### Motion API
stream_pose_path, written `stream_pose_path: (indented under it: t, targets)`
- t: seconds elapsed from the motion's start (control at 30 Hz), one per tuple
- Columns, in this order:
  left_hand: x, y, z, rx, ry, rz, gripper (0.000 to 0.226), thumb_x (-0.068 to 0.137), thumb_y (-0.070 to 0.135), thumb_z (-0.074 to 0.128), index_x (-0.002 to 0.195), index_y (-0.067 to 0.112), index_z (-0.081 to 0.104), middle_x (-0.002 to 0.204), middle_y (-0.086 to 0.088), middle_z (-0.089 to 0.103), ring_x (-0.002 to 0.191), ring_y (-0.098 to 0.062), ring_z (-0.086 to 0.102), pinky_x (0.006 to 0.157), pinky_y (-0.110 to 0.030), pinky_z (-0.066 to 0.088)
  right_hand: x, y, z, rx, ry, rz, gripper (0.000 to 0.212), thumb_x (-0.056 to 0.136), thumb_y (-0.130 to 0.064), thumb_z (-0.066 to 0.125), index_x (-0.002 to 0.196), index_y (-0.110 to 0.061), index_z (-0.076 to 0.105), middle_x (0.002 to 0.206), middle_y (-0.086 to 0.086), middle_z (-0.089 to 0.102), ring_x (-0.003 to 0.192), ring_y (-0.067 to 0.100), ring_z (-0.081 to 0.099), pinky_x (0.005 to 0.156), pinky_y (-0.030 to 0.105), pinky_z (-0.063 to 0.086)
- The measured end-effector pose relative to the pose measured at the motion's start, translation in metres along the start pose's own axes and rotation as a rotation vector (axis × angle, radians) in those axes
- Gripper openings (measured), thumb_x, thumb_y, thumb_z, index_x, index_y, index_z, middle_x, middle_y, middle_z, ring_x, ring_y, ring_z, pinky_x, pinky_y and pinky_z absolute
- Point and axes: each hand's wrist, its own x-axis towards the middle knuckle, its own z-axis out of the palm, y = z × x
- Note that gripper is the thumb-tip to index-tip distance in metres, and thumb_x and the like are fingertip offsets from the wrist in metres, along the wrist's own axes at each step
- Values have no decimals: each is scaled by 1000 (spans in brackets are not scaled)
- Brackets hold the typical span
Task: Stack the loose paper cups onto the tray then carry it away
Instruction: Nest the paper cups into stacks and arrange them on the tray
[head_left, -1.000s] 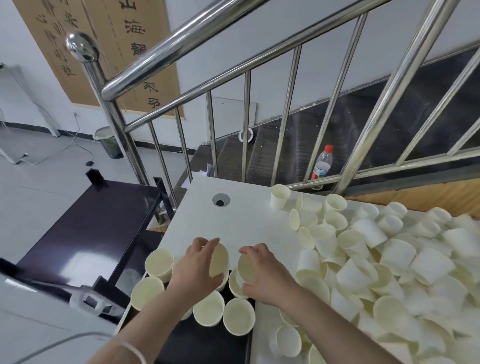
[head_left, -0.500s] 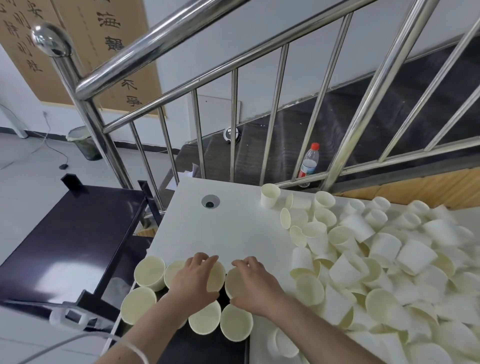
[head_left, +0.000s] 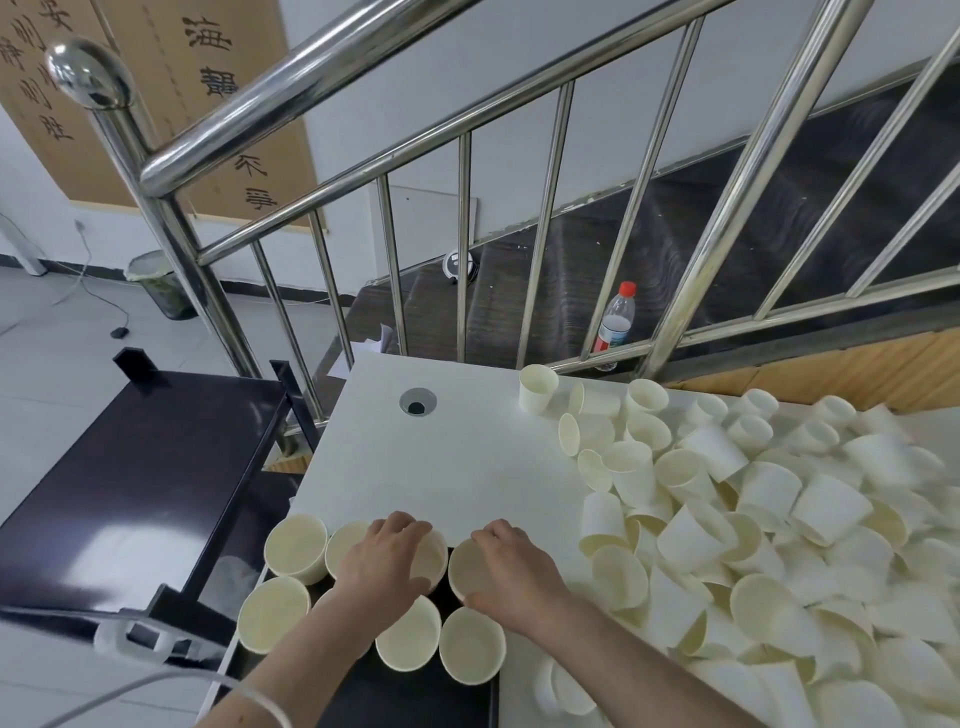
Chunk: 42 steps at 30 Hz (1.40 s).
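A black tray (head_left: 410, 696) lies at the near left corner of the white table (head_left: 452, 462). Several cream paper cups stand upright on it, among them one at the far left (head_left: 296, 540) and one in the front row (head_left: 471, 644). My left hand (head_left: 384, 558) grips a cup (head_left: 435, 555) from above, at the tray's far edge. Right beside it, my right hand (head_left: 511, 564) grips another cup (head_left: 467, 569). A big heap of loose cups (head_left: 753, 499) covers the right of the table.
A steel stair railing (head_left: 540, 218) runs behind the table, with a red-capped bottle (head_left: 616, 322) on the stairs beyond. One cup (head_left: 538, 387) stands alone at the back, near a cable hole (head_left: 417, 402). A dark cart (head_left: 130, 483) stands to the left.
Both hands have come down and nearer with their cups, which now sit upright in the tray's far row instead of tilted above it.
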Motion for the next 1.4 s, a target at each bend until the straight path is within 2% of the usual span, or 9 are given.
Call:
stream_pose_path:
  t: [0.23,0.4,0.53,0.63,0.9,1.07,1.27,1.4]
  targets:
    - [5,3,0,-7,22,2,61,84,38,61,140,33,37,138,13,37,126,-12,36,85,-24,46,0,8,-2,43,24,-19,69,83,-40,64,142,-18,36,140,-1,36,128,19,38,95,36,46]
    - [17,22,-4,-78,83,43,56,88,43,56,140,31,38,136,12,38,127,-12,35,91,-26,45,-2,42,-26,109,211,17,66,88,-47,60,144,-22,35,144,-5,33,134,14,33,100,29,41]
    - [32,44,-8,-125,111,93,54,89,43,55,139,31,40,136,13,39,127,-11,35,89,-24,44,-3,80,-53,97,355,128,61,90,-45,60,142,-23,38,143,-6,34,132,14,34,98,27,42]
    - [46,63,-9,-137,120,129,53,90,41,55,140,31,39,136,13,39,127,-11,36,89,-23,44,0,110,-70,58,401,214,60,89,-42,61,141,-21,39,143,-4,35,133,17,32,98,28,42]
    - [78,98,-8,-143,92,184,53,91,40,54,140,29,38,137,11,39,127,-12,37,93,-26,43,24,151,-89,-109,311,386,74,86,-48,64,145,-21,30,148,5,25,138,25,25,102,34,40]
    - [89,105,-6,-144,68,180,52,90,39,54,139,30,39,136,12,40,124,-11,38,92,-27,45,39,160,-89,-143,260,416,74,83,-48,66,142,-20,31,144,7,28,132,27,33,98,35,44]
    - [99,106,-2,-153,37,183,54,90,40,55,140,30,37,137,12,40,125,-11,38,94,-28,45,46,163,-90,-86,264,419,57,86,-26,59,138,-20,37,139,3,36,124,24,41,94,33,44]
    - [105,109,1,-184,20,182,63,87,42,59,143,30,32,140,12,38,128,-11,37,94,-27,45,37,155,-92,81,340,317,62,84,-24,61,141,-23,36,142,-1,31,129,21,36,95,32,45]
